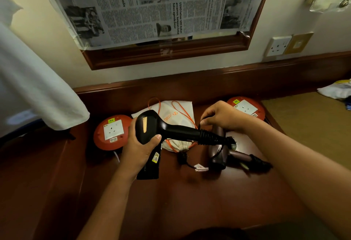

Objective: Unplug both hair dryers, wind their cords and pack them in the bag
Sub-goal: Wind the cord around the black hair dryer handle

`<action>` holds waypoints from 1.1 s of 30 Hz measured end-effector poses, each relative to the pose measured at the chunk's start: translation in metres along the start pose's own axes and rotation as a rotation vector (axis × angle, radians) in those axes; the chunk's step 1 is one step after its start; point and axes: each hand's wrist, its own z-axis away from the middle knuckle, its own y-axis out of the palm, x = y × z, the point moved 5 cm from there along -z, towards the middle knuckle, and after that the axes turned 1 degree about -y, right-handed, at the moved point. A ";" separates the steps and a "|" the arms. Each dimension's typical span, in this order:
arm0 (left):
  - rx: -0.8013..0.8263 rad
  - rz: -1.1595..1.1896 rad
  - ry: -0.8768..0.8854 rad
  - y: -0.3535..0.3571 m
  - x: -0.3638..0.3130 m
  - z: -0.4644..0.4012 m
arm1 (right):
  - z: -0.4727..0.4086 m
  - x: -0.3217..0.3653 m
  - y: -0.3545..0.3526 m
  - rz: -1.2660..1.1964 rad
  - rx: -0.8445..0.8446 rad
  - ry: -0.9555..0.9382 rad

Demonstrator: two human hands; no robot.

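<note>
Head view, looking down at a dark wooden desk set against a wall. The left hand is curled around the body of a black hair dryer and holds it above the desk, thumb pressed on the near side. The dryer's handle runs rightward and slightly nearer, ending in a ribbed strain relief where the cord begins. The right hand sits just beyond that end, fingers bent and pinching a thin black cord; the cord's remaining length is hidden behind the hand and handle. So the cord starts at the right end of the handle, directly under the right hand, which is the nearer one for winding. I judge the winding would go around the handle's long axis. A white drawstring bag with orange cords lies flat behind the dryer. A second, purplish hair dryer lies on the desk to the right, below the right hand. Two red extension reels, one left and one far right, show empty sockets.
</note>
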 end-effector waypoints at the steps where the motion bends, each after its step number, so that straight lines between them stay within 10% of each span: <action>1: -0.012 -0.024 0.015 0.001 0.000 -0.001 | 0.000 0.005 0.001 0.081 -0.015 -0.023; 16: -0.126 -0.244 0.118 0.008 -0.015 0.007 | 0.053 0.046 0.035 0.609 0.010 0.084; 22: -0.155 -0.324 0.111 0.002 -0.007 0.005 | 0.061 0.038 0.052 0.279 0.074 0.184; 27: -0.220 -0.275 0.083 -0.006 -0.005 0.006 | 0.065 0.025 0.059 -0.461 0.006 0.268; 33: -0.304 -0.040 -0.021 -0.002 0.003 0.011 | 0.067 0.025 0.079 -0.624 -0.011 0.198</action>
